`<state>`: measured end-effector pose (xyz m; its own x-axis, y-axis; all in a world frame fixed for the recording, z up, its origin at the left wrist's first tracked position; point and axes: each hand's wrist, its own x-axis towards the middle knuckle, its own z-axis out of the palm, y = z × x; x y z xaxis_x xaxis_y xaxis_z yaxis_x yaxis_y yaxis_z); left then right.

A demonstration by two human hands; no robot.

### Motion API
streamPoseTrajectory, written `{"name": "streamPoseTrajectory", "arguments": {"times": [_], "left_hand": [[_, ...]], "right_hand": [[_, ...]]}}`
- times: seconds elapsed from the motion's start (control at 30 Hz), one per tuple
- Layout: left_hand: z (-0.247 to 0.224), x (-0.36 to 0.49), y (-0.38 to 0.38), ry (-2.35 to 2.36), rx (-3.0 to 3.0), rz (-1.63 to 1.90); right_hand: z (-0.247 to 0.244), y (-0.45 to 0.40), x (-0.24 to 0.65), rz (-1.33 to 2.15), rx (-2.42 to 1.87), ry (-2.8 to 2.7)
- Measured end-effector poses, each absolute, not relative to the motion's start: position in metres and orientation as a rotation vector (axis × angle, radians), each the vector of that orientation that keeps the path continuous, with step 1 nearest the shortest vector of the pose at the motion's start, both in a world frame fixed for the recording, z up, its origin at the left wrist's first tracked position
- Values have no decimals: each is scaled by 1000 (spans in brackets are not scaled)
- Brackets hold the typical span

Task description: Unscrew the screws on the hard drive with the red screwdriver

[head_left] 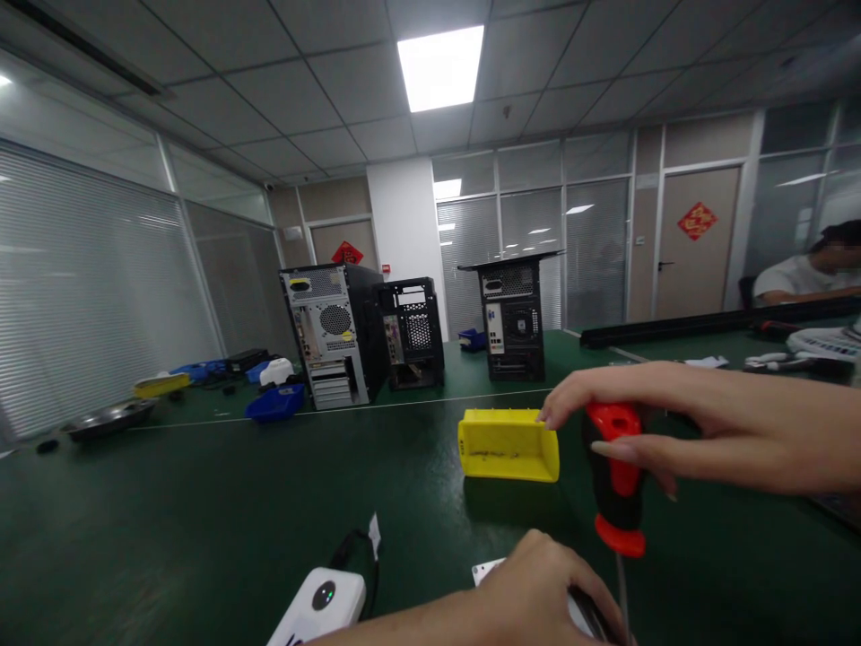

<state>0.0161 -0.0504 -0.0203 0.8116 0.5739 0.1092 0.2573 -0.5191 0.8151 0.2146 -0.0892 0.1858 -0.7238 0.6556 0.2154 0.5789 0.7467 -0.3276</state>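
My right hand (pixel 679 426) holds a red and black screwdriver (pixel 615 475), its handle upright between thumb and fingers. The thin metal shaft points down past the lower edge of the picture, so its tip is out of sight. Low in the frame, my left hand (pixel 538 597) is closed around a part that it mostly hides. A pale corner with small holes (pixel 485 571) and a dark, shiny edge (pixel 587 614) show beside this hand. Just beyond both hands lies a yellow bin (pixel 509 446), open side facing me, with a few small bits inside.
A white device (pixel 321 606) with a cable lies at front left. Three computer cases (pixel 334 336) (pixel 410 332) (pixel 515 323) stand across the green table (pixel 202 502). A blue bin (pixel 275 403) and a metal bowl (pixel 111 418) are leftward. A person (pixel 807 269) sits at far right.
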Motion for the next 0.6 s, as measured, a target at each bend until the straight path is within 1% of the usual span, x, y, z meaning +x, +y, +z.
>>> {"name": "streamPoseTrajectory", "arguments": {"times": [0.37, 0.53, 0.6], "left_hand": [[-38, 19, -46, 639, 2194, 532], [-41, 18, -46, 555, 2118, 585], [-39, 17, -47, 537, 2095, 593]], "right_hand": [[187, -78, 224, 525, -1032, -2645], [186, -72, 218, 305, -1024, -2663], [185, -71, 216, 283, -1025, -2663]]}}
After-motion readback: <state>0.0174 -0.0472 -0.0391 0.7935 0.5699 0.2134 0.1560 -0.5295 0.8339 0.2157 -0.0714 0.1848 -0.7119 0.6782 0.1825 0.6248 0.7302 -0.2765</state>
